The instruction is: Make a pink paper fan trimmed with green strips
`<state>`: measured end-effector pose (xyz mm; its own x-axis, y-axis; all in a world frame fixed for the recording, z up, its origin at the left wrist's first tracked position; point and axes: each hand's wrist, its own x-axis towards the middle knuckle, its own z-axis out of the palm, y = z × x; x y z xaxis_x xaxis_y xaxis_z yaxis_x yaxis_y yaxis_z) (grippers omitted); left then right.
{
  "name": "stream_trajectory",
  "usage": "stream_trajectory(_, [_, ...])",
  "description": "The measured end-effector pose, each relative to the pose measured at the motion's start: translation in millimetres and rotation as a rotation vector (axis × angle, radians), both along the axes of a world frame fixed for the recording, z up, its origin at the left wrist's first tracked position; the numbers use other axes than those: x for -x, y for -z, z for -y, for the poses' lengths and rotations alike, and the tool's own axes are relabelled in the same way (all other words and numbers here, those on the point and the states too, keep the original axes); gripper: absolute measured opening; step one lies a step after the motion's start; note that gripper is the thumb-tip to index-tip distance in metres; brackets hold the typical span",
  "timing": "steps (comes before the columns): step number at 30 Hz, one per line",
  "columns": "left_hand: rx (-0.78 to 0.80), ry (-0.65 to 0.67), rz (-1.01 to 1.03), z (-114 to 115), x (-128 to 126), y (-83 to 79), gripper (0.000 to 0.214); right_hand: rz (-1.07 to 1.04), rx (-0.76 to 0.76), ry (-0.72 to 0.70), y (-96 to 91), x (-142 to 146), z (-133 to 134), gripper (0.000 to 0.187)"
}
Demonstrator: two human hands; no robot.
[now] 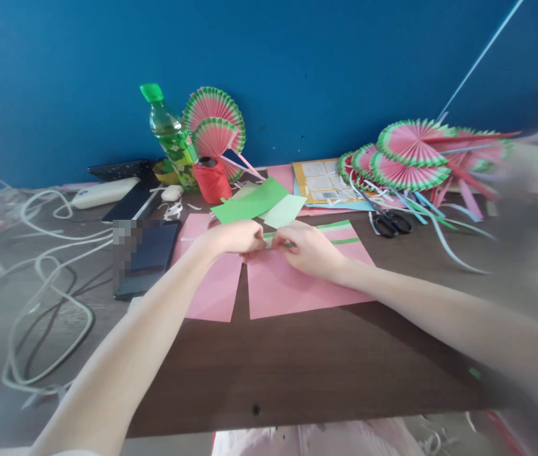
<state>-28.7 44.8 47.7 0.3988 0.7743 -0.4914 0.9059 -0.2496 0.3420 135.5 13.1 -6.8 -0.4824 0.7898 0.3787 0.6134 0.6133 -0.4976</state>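
Mid-frame, my left hand (239,237) and right hand (307,251) bend their fingers over two pink paper sheets (292,294), gripping what I cannot tell.

Smooth, matt pink paper (292,291) at five o'clock, glossy plastic bottle (174,145) at ten, and wood-look surface (269,361) at six!

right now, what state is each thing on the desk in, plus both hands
Bottle, capped
Red roll, wound
Paper fans, pleated and spread
Scissors, lying down; blades partly hidden, opening unclear
Pink sheets, lying flat side by side
Green sheet, overlapping pale green paper
Dark tablet, lying flat
White cable, loosely looped
Left hand, fingers bent, grip unclear
Right hand, fingers bent near green strip, grip unclear
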Motion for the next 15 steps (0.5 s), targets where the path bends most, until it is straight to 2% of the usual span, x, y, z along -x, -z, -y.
stream_trajectory(3, [0.003, -0.038, 0.016, 0.4, -1.5, -1.0, 0.016, -0.035, 0.012, -0.047, 0.7, -1.4, -2.5, 0.020])
stream_trajectory(9, [0.012, -0.082, 0.039, 1.2, -2.5, -2.8, 0.018, -0.098, 0.108, -0.048, 0.8, -2.8, -4.9, 0.020])
stream_trajectory(13, [0.048, -0.122, 0.066, 0.5, 0.7, -2.6, 0.007, -0.132, 0.123, -0.055, 2.9, -4.1, -5.7, 0.021])
stream_trajectory(15, [0.061, -0.142, 0.077, -0.8, 3.4, -1.3, 0.014, -0.146, 0.114, -0.060, 4.7, -4.7, -6.1, 0.020])
